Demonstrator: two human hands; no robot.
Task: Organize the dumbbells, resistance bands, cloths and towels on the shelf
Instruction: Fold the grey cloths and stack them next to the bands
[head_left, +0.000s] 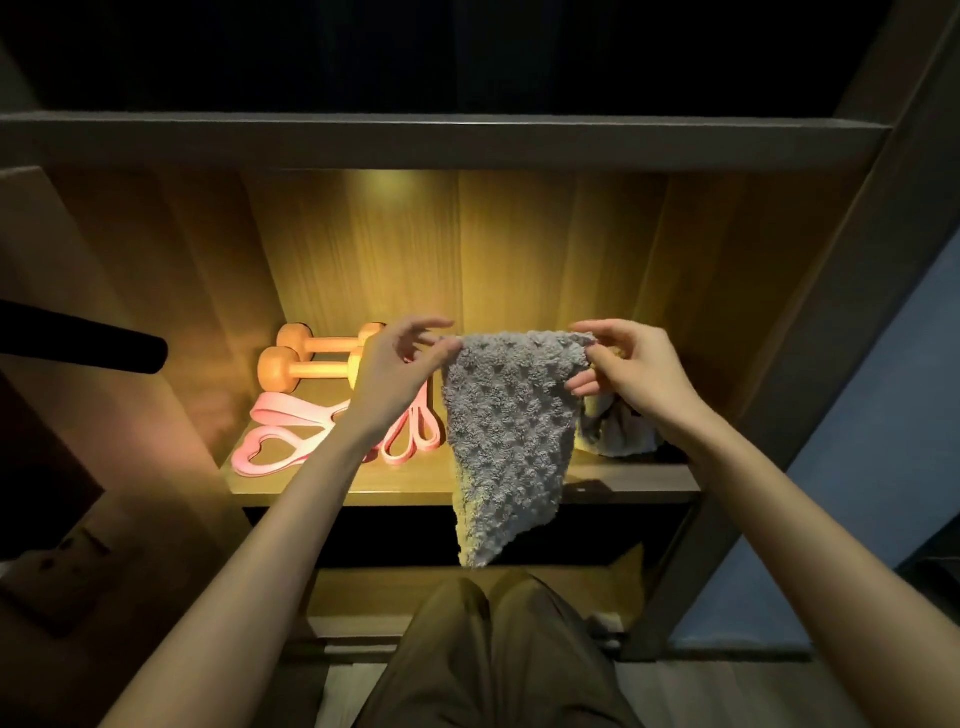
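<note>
Shelf (405, 478) looks half tidy: dumbbells (306, 358), bands (291, 436) lie by your left hand (395, 374); it and your right hand (634, 374) pinch a loose cloth (509, 441).

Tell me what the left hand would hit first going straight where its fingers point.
The left hand pinches the grey cloth, so that comes first; beyond it, probably the right hand, though depth is unclear.
</note>
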